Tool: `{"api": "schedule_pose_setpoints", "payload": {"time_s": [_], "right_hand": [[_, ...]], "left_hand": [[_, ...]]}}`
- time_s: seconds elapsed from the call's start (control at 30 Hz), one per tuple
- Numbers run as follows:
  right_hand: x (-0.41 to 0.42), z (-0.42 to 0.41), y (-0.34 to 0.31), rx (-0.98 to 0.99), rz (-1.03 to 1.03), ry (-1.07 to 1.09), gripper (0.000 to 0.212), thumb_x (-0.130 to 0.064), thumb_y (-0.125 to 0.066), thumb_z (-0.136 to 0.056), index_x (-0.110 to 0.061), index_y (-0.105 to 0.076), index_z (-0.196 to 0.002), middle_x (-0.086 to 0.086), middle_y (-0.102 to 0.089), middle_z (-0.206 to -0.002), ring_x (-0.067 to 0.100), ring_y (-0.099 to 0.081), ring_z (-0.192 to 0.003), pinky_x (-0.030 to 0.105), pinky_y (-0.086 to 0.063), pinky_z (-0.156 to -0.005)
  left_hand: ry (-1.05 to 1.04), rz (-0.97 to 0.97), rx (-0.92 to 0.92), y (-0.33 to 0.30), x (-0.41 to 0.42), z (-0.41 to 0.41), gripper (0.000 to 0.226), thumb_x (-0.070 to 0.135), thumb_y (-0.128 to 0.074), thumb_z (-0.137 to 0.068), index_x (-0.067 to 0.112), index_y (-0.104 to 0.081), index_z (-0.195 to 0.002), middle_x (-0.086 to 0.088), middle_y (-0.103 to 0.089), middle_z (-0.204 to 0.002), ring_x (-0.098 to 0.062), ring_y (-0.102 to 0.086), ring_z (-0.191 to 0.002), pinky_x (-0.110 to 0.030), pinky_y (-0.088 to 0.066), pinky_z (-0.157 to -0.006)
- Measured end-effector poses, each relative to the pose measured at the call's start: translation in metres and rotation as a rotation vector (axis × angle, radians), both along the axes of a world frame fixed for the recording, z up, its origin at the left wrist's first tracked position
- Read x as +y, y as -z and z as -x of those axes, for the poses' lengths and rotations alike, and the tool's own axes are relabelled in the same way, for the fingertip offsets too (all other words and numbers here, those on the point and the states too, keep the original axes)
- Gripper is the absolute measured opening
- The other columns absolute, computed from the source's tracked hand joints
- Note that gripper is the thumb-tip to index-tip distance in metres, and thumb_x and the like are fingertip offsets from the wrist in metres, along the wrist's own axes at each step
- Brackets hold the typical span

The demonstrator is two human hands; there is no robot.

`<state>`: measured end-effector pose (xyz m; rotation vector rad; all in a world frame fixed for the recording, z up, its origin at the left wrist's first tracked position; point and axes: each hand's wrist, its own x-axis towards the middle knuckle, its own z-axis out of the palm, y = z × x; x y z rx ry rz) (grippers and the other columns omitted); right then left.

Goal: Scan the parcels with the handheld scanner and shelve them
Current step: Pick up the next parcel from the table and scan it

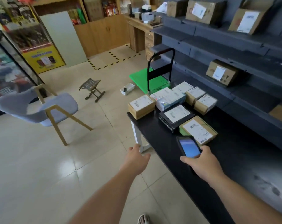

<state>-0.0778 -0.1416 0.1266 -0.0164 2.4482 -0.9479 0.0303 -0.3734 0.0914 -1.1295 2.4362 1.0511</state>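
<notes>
Parcels lie in a cluster on the black worktop (161, 143), all beyond the right hand (203, 160), whose grip is closed around the lower end of the handheld scanner (188, 147), thumb on one edge and fingers on the other, lit screen up. The nearest parcel (198, 130), a brown box with a white label on top, sits just past the scanner's far end, close to touching it. Beyond it rests a flat black package (175, 118), then several more labelled boxes, with the brown carton (141, 106) at the worktop's far left corner.

The left hand (137, 159) hangs loosely spread and empty, off the worktop's near corner, well short of any parcel.

These look like small cardboard cartons: probably light, stiff enough to take by two opposite sides with one hand. The black package seems film-wrapped and may be slicker, so a grip under its edge would likely be safer. Labels face up, so scanning should need no turning. Dark shelves (234, 46) stand to the right of the scanner hand, already carrying a few boxes.
</notes>
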Motion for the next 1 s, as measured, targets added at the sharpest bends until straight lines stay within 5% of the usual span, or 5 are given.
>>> {"api": "schedule_pose_setpoints", "payload": {"time_s": [0.2, 0.33, 0.5, 0.8, 1.0], "right_hand": [[0.018, 0.035, 0.017, -0.048, -0.040, 0.172, 0.080, -0.048, -0.089, -0.074, -0.013, -0.044, -0.130, 0.000, -0.059, -0.100, 0.016, -0.062, -0.085, 0.038, -0.055, -0.071], [0.038, 0.068, 0.030, -0.070, -0.041, 0.231, 0.076, -0.050, -0.088, -0.075, -0.018, -0.043, -0.128, 0.001, -0.060, -0.102, 0.016, -0.064, -0.086, 0.033, -0.054, -0.067], [0.059, 0.107, 0.046, -0.118, -0.025, 0.289, 0.075, -0.051, -0.087, -0.074, -0.020, -0.044, -0.127, 0.000, -0.061, -0.101, 0.016, -0.066, -0.084, 0.036, -0.057, -0.070], [0.074, 0.149, 0.065, -0.188, -0.049, 0.387, 0.070, -0.050, -0.085, -0.072, -0.024, -0.044, -0.122, -0.002, -0.061, -0.101, 0.014, -0.065, -0.082, 0.032, -0.049, -0.061], [0.067, 0.165, 0.081, -0.233, -0.034, 0.536, 0.069, -0.048, -0.085, -0.073, -0.029, -0.037, -0.119, -0.001, -0.064, -0.098, 0.016, -0.068, -0.082, 0.040, -0.059, -0.071]], "left_hand": [[0.152, -0.017, -0.043, 0.022, 0.003, 0.090, 0.071, 0.057, -0.054, -0.099, 0.028, -0.033, -0.160, -0.004, -0.042, -0.157, -0.029, -0.060, -0.123, -0.046, -0.055, -0.103], [0.193, -0.067, -0.067, 0.031, 0.024, 0.151, 0.070, 0.055, -0.059, -0.099, 0.030, -0.033, -0.159, -0.004, -0.036, -0.160, -0.022, -0.066, -0.107, -0.041, -0.058, -0.095], [0.300, -0.019, -0.082, 0.039, 0.050, 0.212, 0.075, 0.057, -0.061, -0.095, 0.031, -0.034, -0.159, -0.002, -0.038, -0.160, -0.026, -0.061, -0.123, -0.046, -0.057, -0.099], [0.408, 0.009, -0.120, 0.066, 0.062, 0.291, 0.075, 0.058, -0.066, -0.085, 0.024, -0.045, -0.148, -0.002, -0.054, -0.140, -0.027, -0.061, -0.119, -0.051, -0.057, -0.096], [0.500, 0.055, -0.195, 0.096, 0.065, 0.337, 0.074, 0.047, -0.066, -0.088, 0.019, -0.040, -0.151, -0.007, -0.047, -0.141, -0.031, -0.054, -0.125, -0.053, -0.054, -0.099]]}}
